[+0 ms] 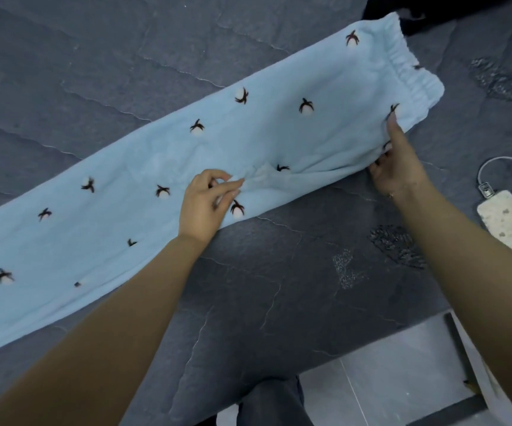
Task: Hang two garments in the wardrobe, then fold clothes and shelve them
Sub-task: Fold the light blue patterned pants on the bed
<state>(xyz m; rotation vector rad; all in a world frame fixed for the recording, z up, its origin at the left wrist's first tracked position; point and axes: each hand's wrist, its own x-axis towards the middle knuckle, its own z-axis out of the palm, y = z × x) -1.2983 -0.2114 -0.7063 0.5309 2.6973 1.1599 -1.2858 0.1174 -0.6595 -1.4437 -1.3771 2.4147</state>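
Smoothing the pale blue fleece trousers [218, 155] lying folded lengthwise across the bed [95, 72], the left hand [207, 204] is pinching the crotch bulge while the right hand [394, 162] is gripping the near edge below the waistband [408, 66]. Tucking that bulge flat should be keeping later folds square.

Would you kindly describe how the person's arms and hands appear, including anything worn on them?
Both forearms are bare, with no sleeves showing. The left hand and the right hand wear no gloves. The fingers have long, pale nails. A thin bracelet seems to circle the right wrist.
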